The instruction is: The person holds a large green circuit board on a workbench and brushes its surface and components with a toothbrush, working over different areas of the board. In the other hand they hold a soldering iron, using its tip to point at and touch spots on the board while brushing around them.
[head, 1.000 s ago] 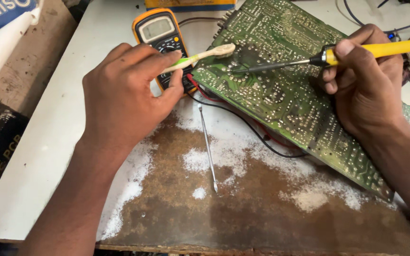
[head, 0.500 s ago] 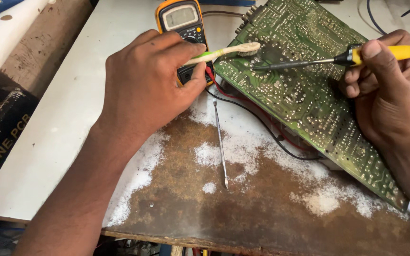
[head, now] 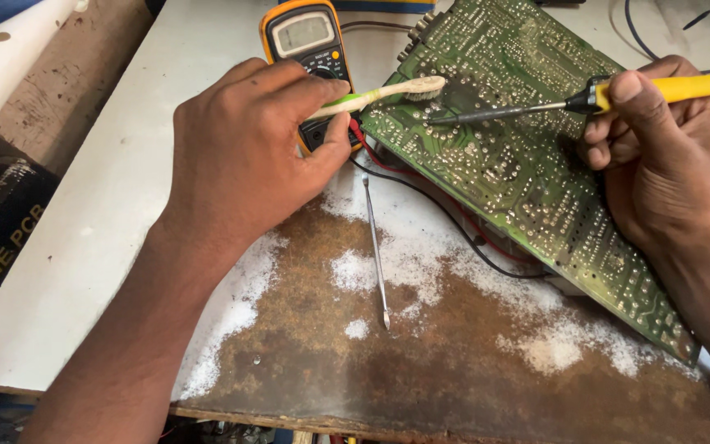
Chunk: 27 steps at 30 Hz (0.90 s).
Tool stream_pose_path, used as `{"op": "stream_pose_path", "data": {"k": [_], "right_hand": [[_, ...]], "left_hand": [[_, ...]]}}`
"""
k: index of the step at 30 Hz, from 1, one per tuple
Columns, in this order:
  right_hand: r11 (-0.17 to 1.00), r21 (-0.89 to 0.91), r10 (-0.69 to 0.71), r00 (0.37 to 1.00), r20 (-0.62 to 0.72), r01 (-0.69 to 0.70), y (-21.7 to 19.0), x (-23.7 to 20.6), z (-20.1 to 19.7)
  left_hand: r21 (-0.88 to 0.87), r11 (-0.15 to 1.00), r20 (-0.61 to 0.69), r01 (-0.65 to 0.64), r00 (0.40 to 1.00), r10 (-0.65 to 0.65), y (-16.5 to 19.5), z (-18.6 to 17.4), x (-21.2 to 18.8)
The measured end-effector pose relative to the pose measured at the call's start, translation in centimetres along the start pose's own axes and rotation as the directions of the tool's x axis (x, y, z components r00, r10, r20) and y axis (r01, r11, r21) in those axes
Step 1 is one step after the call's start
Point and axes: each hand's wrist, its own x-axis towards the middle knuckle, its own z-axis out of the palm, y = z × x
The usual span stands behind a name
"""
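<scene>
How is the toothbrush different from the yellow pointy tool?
The toothbrush is pale with bristles at its end; the soldering iron has a yellow handle and a thin dark metal tip. The left hand holds the toothbrush, the right hand the soldering iron. Both point at the same spot on the green circuit board.

There is one view only, from a camera worn on the person's head. It looks steeply down and slightly forward onto the tabletop [head: 108,214], close enough that both forearms run in from the bottom edge and the hands fill much of the frame. The left hand [head: 248,156] sits left of centre and the right hand [head: 659,156] at the right edge. The green circuit board [head: 519,156] crosses the upper right diagonally. The tabletop's near edge shows along the bottom.
</scene>
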Motion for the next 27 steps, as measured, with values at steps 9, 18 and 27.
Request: {"op": "stream_pose_path", "data": {"k": [9, 18, 27], "right_hand": [[1.0, -0.001, 0.023, 1.0, -0.018, -0.023, -0.07, 0.05, -0.09], [1.0, -0.006, 0.019, 1.0, -0.018, -0.019, -0.07, 0.0, -0.06], [1.0, 0.012, 0.0, 1.0, -0.006, 0.0, -0.01, -0.08, -0.1]], "left_hand": [[0.005, 1.0, 0.014, 0.001, 1.0, -0.001, 0.16, 0.04, 0.13], [0.004, 1.0, 0.019, -0.005, 1.0, 0.005, 0.27, -0.03, 0.11], [-0.011, 1.0, 0.015, 0.002, 1.0, -0.002, 0.35, -0.09, 0.01]]}}
